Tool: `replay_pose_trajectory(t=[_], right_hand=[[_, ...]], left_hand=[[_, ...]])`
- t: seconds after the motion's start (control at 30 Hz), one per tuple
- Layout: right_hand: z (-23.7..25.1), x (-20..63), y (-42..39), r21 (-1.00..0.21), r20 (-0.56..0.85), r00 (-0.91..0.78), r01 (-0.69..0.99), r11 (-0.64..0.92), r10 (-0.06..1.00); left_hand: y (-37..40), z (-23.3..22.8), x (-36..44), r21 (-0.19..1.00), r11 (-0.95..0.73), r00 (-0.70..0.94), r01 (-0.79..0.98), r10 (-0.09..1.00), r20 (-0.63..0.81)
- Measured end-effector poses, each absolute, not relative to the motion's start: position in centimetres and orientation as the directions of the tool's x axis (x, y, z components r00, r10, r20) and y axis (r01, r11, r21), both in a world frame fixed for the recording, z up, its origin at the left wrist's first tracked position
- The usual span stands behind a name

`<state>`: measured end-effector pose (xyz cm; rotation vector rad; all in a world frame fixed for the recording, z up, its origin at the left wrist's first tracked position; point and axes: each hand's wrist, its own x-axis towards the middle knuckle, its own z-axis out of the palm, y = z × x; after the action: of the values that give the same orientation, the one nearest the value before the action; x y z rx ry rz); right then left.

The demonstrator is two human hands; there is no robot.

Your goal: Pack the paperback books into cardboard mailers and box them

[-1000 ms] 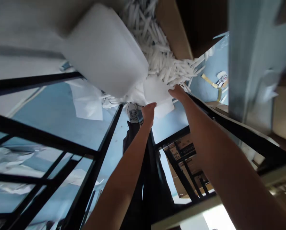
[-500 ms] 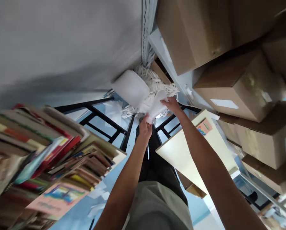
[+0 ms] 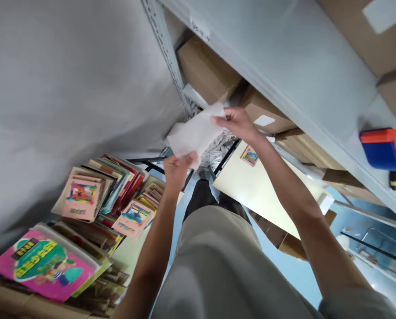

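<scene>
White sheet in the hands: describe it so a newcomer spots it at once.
Start at the grey metal shelving loaded with cardboard boxes. Just below its corner post, the left hand and right hand hold one white sheet between them. It is plain and blank, unlike the colourful books stacked lower left.

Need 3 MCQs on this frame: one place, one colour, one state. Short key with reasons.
1. Where do the stacked books lie?
A. lower left, beside the person's left arm
B. on the grey shelf
C. inside a cardboard box

2. What colour is the cover of the nearest book, bottom left?
A. black
B. pink
C. white

3. How is the white sheet held?
A. by both hands
B. by one hand only
C. lying loose on the floor

Key: 1 A, the stacks sit at lower left, next to that arm. 2 B, its cover is bright pink with green. 3 A, the left hand grips its lower edge and the right hand its upper edge.
</scene>
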<state>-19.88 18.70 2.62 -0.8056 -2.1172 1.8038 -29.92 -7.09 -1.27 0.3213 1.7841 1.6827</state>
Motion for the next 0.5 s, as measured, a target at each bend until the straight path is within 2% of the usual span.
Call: replay_pose_trajectory(t=[0.1,0.17,0.23,0.3,0.4,0.5], right_hand=[[10.2,-16.3,18.3,-0.984,-0.022,-0.865,0.109,0.145,0.502],[15.3,-12.5,18.0,-0.987,0.042,-0.885,0.033,0.154,0.463],[19.4,-7.8,17.7,-0.991,0.084,-0.889,-0.027,0.133,0.450],[22.0,-2.3,17.7,-0.993,0.106,-0.878,-0.068,0.096,0.466],[22.0,7.0,18.1,-0.994,0.106,-0.840,-0.094,0.049,0.533],[18.4,16.8,18.9,-0.994,0.074,-0.760,-0.105,-0.009,0.646]], left_hand=[[-7.6,5.0,-27.8,0.999,-0.012,-0.761,-0.041,0.648,-0.024],[-7.6,9.1,-25.3,0.979,-0.173,-0.696,0.108,0.690,0.199],[-7.0,12.8,-22.1,0.908,-0.318,-0.557,0.273,0.717,0.419],[-5.8,15.5,-18.1,0.792,-0.439,-0.396,0.424,0.697,0.598],[-4.0,17.0,-10.8,0.664,-0.522,-0.201,0.535,0.685,0.700],[-3.4,15.1,-3.0,0.674,-0.515,-0.013,0.529,0.789,0.614]])
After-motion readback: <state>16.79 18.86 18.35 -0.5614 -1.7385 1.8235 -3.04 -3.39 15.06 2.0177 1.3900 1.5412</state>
